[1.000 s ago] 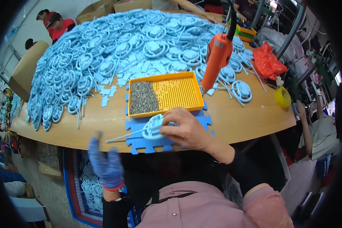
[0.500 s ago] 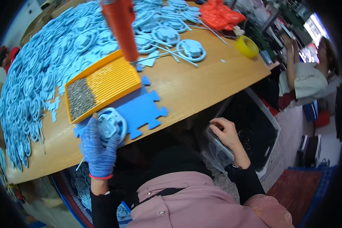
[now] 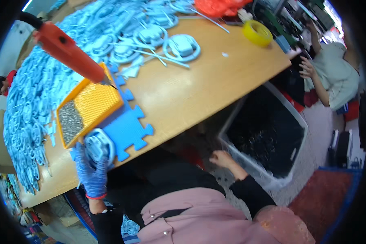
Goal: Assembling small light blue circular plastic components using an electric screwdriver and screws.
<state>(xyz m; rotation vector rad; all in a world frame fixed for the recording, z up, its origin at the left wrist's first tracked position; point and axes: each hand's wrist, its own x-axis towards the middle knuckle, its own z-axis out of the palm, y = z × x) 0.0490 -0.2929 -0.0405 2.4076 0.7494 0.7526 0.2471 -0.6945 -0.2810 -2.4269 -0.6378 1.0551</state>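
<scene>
In a blue knitted glove, my left hand grips a light-blue round plastic part at the near edge of the table, over a blue foam mat. My bare right hand is below the table edge, beside a bin lined with clear plastic. Its fingers are curled together, and whatever they may hold is too small to make out. A red-orange electric screwdriver hangs tilted over a yellow ribbed tray, its tip above the tray's right side. Small grey screws fill the tray's left end.
Light-blue plastic parts are heaped along the table's far and left sides. A yellow tape roll and a red plastic bag sit at the far right. Small black rings lie in the bin. A co-worker is at right.
My right hand has drawn away from the bin's rim, leftward and down. The screwdriver now hangs more slanted. The whole view has shifted, while my left hand keeps its hold on the part.
</scene>
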